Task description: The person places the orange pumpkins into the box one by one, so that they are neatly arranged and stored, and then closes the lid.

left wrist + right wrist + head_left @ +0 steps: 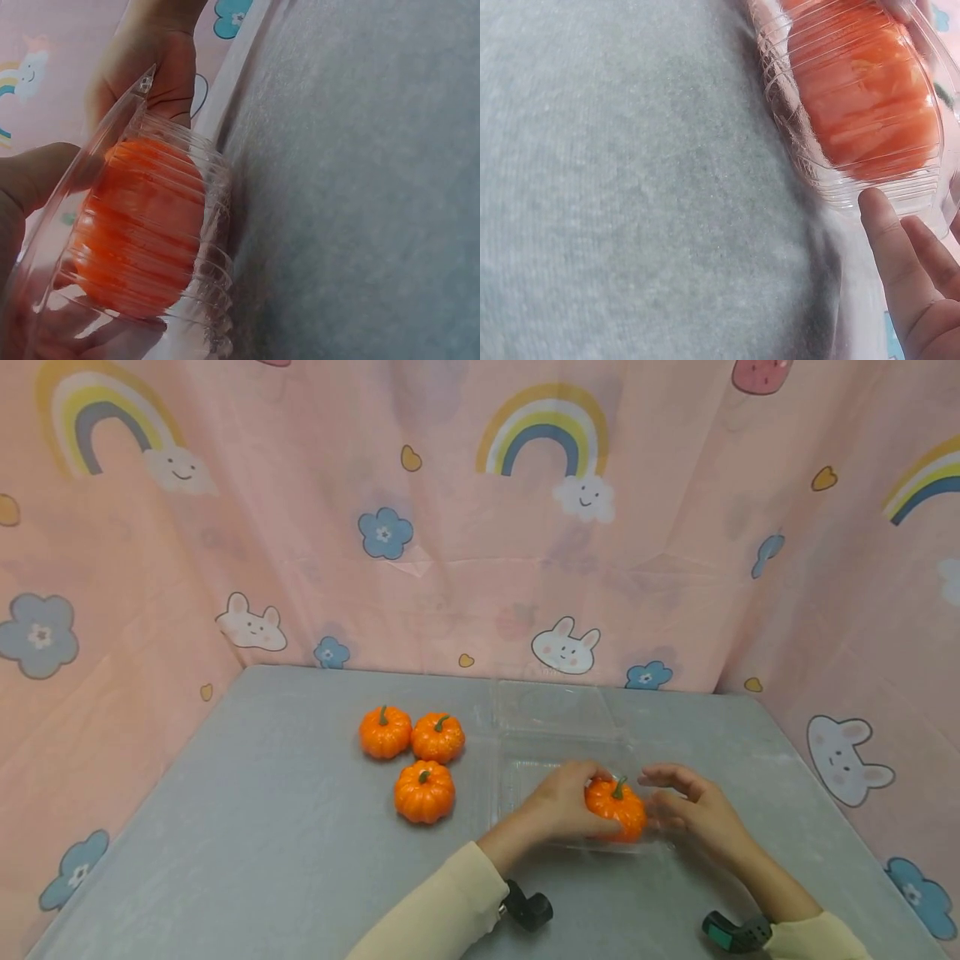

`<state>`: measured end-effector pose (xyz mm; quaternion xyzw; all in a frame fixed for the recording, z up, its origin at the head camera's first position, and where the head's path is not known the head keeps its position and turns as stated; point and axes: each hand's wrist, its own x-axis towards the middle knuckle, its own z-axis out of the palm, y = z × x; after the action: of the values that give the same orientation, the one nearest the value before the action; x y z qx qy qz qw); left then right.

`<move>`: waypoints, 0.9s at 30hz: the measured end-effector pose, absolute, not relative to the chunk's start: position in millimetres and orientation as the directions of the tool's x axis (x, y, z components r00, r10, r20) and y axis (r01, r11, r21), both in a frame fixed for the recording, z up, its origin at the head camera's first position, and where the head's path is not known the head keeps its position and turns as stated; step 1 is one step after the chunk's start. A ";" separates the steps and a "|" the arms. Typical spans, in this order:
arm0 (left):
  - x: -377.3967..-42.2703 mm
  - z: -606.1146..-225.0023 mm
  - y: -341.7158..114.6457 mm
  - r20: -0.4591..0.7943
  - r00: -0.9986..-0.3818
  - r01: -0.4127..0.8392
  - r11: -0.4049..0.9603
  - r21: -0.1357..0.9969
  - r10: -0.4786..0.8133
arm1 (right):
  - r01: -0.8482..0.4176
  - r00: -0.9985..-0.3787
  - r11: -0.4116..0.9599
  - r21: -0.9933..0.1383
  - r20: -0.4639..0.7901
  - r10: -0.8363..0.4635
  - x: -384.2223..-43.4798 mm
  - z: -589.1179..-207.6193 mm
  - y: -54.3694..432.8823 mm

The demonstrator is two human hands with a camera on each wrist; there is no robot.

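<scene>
A small orange pumpkin (618, 810) with a green stem sits in the right end of a clear plastic container (517, 781) whose hinged lid (551, 706) lies back, raised away from it. My left hand (566, 802) grips this pumpkin from its left side, thumb in front and fingers behind. Just right of the container, my right hand (697, 814) has its fingers spread and holds nothing. In the right wrist view, its fingertips (871, 201) come right at the ribbed container wall. The left wrist view shows the pumpkin (142, 232) through that clear wall.
Three more orange pumpkins stand left of the container: one at the back left (385, 732), one beside it (438, 737) and one in front (424, 792). A grey cloth (262, 827) covers the table. A pink patterned curtain (465, 577) rises behind it.
</scene>
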<state>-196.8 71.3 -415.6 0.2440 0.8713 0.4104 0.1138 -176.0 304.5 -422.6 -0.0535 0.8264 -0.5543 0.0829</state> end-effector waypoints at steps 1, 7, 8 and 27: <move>-196.8 -415.9 71.7 -0.001 -0.855 0.330 0.543 0.772 0.519 | 0.004 -0.980 0.381 -0.924 -0.079 -0.181 -176.0 -422.4 304.4; -196.7 -417.4 73.5 -0.001 -0.851 0.332 0.540 0.774 0.525 | 0.005 -0.979 0.378 -0.926 -0.081 -0.186 -176.4 -422.8 304.7; -196.7 -417.5 73.7 0.002 -0.850 0.335 0.539 0.772 0.527 | 0.005 -0.979 0.376 -0.927 -0.082 -0.188 -176.4 -423.0 304.9; -196.4 -418.2 71.7 -0.007 -0.841 0.351 0.555 0.754 0.541 | -0.011 -0.977 0.352 -0.936 -0.065 -0.203 -175.5 -423.9 304.6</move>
<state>-196.4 71.7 -418.2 0.2550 0.8737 0.3966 0.1198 -175.5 304.6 -423.9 -0.0654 0.8177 -0.5655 0.0848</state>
